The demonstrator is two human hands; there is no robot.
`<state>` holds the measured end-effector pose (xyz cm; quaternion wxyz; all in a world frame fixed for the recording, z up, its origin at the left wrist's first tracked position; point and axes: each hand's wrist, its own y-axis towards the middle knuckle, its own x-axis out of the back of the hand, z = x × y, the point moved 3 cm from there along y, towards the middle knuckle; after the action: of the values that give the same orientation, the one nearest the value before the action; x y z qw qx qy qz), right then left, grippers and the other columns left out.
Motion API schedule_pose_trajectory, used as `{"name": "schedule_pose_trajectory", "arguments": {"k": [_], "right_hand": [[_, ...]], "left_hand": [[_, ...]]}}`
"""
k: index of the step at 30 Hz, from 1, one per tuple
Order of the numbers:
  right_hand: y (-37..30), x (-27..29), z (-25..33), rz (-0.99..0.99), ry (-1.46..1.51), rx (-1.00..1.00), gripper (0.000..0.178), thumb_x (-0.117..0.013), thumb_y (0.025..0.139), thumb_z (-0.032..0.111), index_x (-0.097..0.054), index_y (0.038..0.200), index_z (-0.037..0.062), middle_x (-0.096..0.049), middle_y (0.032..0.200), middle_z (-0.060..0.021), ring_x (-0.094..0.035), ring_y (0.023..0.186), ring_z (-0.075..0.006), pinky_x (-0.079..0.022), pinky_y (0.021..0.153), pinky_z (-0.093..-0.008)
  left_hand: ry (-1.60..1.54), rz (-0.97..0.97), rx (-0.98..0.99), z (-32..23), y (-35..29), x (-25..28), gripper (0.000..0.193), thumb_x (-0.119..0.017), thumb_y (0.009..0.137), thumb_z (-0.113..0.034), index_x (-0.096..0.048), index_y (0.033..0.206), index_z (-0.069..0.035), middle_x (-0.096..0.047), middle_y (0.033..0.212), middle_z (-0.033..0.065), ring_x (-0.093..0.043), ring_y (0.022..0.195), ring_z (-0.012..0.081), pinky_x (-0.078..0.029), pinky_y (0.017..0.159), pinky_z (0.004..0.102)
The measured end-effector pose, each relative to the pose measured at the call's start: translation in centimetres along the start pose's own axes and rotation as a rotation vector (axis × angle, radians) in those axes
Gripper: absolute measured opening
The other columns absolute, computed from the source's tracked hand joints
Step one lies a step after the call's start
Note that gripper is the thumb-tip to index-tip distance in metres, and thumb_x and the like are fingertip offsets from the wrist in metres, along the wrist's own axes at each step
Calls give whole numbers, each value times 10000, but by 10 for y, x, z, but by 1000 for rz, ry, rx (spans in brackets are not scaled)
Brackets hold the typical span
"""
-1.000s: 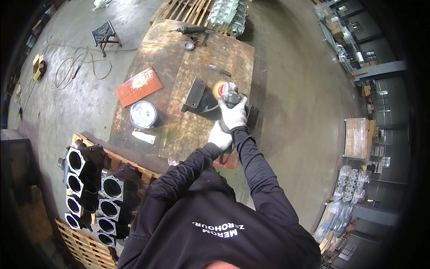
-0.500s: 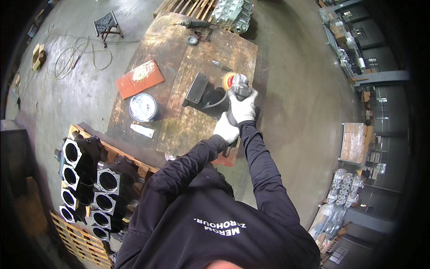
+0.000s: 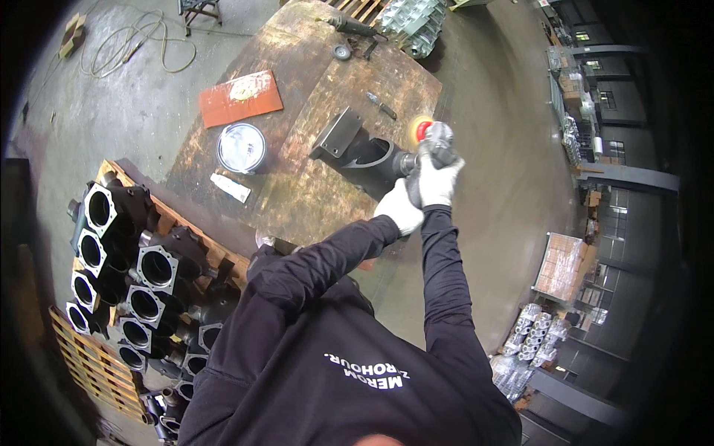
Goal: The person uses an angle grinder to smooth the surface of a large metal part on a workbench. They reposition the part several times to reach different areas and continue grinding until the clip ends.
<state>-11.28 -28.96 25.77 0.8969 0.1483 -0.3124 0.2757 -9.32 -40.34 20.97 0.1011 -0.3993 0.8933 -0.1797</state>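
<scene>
Grinder (image 3: 440, 137) lies in left grip (image 3: 401, 207) and right grip (image 3: 439, 181), disc (image 3: 419, 131) beyond.

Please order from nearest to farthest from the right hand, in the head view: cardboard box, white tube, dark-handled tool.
From the right hand:
1. Dark-handled tool, ahead and left.
2. White tube, left on the table.
3. Cardboard box, far left, on the floor.

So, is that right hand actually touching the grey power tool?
Touching. The head view shows the gloved right hand wrapped around the grey power tool, directly against it with no gap between.
</scene>
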Motion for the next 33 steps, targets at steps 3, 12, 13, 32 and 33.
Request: {"name": "schedule_pose_trajectory", "arguments": {"k": [3, 12, 13, 32, 33], "right_hand": [[9, 25, 5, -47, -51, -34, 879, -856, 797, 441, -375, 1362, -30, -520, 1338, -253, -542, 1258, -333, -432, 1064, -451], [-9, 10, 2, 74, -76, -83, 801, -852, 825, 346, -375, 1362, -9, -534, 1342, -230, -555, 1246, -301, -437, 1072, -429], [-12, 6, 1, 91, -86, -93, 805, -853, 823, 345, -373, 1365, -8, -534, 1342, -230, -554, 1246, -298, -439, 1071, -427], [-73, -7, -17, 130, -32, -106, 850, -876, 798, 313, -362, 1406, 12, -557, 1301, -240, -595, 1184, -327, -476, 1019, -425], [-77, -6, -17, 139, -29, -114, 850, -876, 798, 314, -363, 1406, 14, -561, 1300, -239, -599, 1180, -326, -478, 1017, -427]], "left_hand": [[-20, 84, 23, -21, -3, -6, 697, -739, 784, -362, -458, 1287, 31, -658, 1127, 334, -642, 1112, 475, -503, 953, 463], [-65, 36, 100, -7, -18, -1, 710, -729, 784, -338, -439, 1324, 23, -647, 1147, 331, -635, 1132, 470, -502, 948, 475], [-62, 27, 112, -4, -19, 1, 687, -728, 781, -319, -451, 1309, 22, -651, 1145, 329, -636, 1131, 467, -502, 947, 475], [-108, -96, 49, 60, -58, -9, 773, -772, 776, -352, -433, 1347, 44, -642, 1210, 307, -633, 1176, 416, -495, 982, 442], [-111, -107, 50, 61, -61, -9, 746, -801, 778, -363, -461, 1312, 30, -651, 1198, 288, -643, 1170, 384, -500, 972, 427]]}}
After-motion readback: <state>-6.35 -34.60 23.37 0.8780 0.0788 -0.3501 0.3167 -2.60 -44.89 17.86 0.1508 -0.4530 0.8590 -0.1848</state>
